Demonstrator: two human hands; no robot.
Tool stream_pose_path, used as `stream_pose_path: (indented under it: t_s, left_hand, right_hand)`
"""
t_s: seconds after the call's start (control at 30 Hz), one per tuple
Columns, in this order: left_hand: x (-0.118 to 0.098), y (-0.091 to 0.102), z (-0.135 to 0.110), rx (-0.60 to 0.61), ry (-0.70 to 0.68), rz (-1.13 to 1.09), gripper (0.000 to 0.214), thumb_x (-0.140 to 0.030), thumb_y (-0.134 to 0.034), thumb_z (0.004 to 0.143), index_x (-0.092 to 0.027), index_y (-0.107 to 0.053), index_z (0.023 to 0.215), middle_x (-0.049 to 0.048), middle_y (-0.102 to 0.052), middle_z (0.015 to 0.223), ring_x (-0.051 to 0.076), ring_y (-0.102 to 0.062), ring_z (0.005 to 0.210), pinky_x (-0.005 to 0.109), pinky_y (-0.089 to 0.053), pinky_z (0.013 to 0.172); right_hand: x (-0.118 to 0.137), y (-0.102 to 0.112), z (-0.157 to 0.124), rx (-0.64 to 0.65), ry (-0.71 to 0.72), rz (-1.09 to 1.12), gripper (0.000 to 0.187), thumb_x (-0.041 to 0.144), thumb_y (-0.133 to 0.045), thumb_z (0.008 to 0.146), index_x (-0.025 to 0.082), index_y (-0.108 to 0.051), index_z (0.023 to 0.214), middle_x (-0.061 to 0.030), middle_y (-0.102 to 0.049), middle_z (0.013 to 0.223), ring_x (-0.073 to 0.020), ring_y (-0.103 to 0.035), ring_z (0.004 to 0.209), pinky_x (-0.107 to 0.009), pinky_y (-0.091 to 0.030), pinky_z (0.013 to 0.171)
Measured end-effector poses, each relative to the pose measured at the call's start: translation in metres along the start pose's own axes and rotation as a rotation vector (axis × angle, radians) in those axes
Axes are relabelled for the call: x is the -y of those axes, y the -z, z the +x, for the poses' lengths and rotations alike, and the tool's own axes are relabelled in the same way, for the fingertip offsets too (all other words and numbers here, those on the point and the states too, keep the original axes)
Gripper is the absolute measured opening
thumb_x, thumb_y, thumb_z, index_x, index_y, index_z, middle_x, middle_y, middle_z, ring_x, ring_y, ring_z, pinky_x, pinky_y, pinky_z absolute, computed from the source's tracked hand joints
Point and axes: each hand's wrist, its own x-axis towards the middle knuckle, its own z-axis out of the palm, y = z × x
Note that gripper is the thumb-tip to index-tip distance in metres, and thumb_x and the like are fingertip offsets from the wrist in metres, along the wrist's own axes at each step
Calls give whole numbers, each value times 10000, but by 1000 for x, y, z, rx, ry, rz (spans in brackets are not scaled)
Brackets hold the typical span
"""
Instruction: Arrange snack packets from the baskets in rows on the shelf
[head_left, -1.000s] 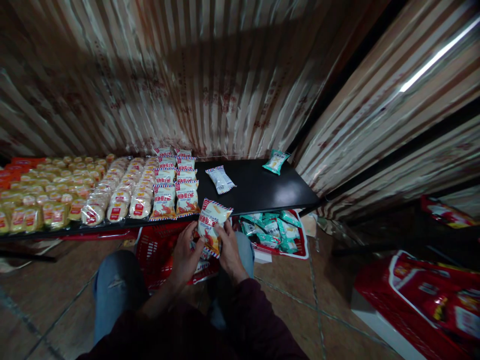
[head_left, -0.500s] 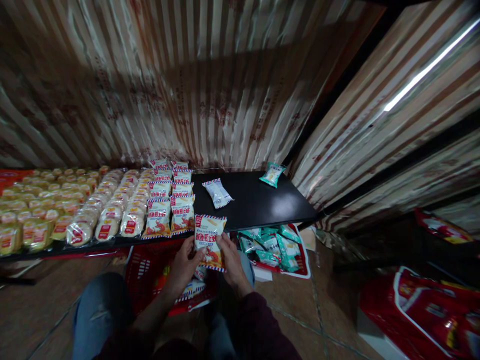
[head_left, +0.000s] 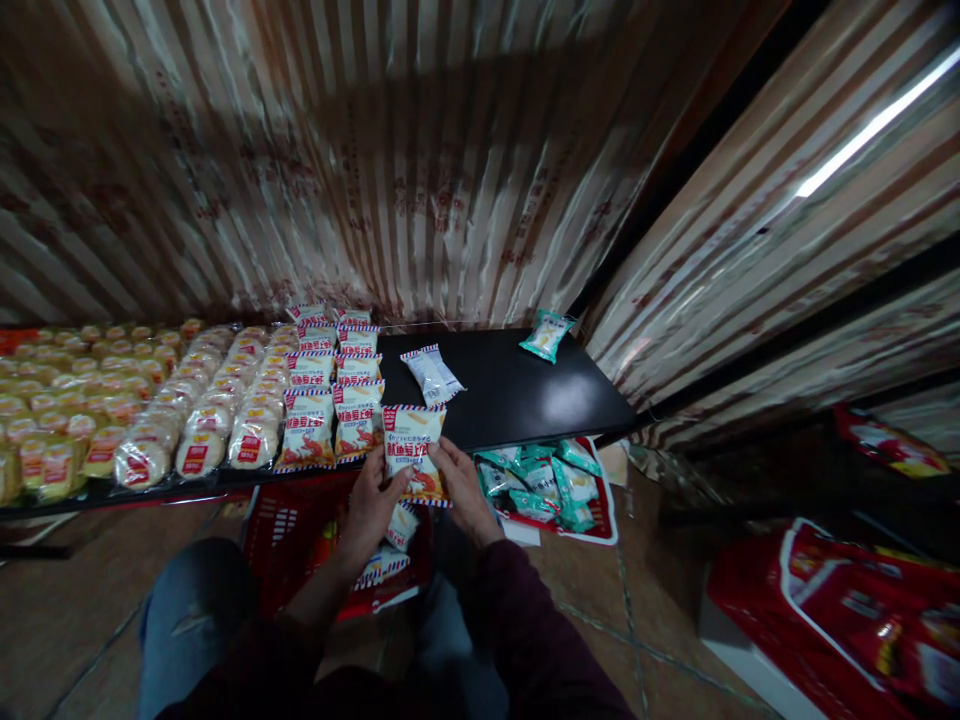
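Turned from its slant in the earlier frame, one snack bag (head_left: 414, 450) now faces upright at the shelf's (head_left: 517, 405) front edge, just right of the matching bags (head_left: 358, 420), fingers of the left hand (head_left: 369, 512) and right hand (head_left: 463, 488) curled around its sides; whether it touches the edge, I cannot tell. Light, even pressure with the top seam level should keep it square and uncrushed. Counted: one held, eight matching visible in two rows of four, one pale bag (head_left: 433, 375) lying mid-shelf, one green bag (head_left: 547, 335) near the back right corner.
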Motion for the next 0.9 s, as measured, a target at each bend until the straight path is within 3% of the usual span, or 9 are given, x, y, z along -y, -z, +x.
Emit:
stream_pose_path:
  t_s: [0.17,0.3,0.47,0.73,0.9]
  left_hand:
    - [1,-2,2,-6,-11,19,472,-342,-642,722,-171,-504,1139,110,-624,1199,225,-607,1077,363,-469,933]
    - [7,-3,4,-21,-24,53,466,-345,-636,736,-181,-510,1153,104,-640,1168,224,-621,1047,373,-474,923]
    - [13,-4,7,-85,-20,139,455,-339,-664,712,-186,-516,1115,97,-659,1114,222,-628,1020,372,-473,913]
    - [8,-10,11,-42,58,-97,570,-417,-660,719,-178,-435,1185,127,-627,1180,222,-626,1029,374,-476,909]
    - [0,-11,18,-2,102,-106,519,-476,-640,731,-165,-521,1128,109,-681,1065,239,-656,946,377,-500,858]
  right_hand:
    - [-5,3,9,-103,34,-1,265,429,-710,689,210,-663,830,3,-723,774,-228,-678,792,-339,-541,692]
    - [-5,5,9,-64,64,7,352,430,-693,714,229,-633,997,-9,-722,888,-207,-677,796,-322,-542,696]
    - [-4,10,10,17,148,-167,389,361,-711,715,229,-609,1067,-18,-705,991,-198,-666,833,-312,-537,731]
    - [-3,11,23,-29,98,-106,456,401,-735,683,206,-626,1080,-14,-723,850,-208,-675,748,-329,-543,679]
    - [3,7,37,41,18,6,466,499,-676,722,217,-630,1090,-36,-720,926,-226,-675,846,-355,-537,739]
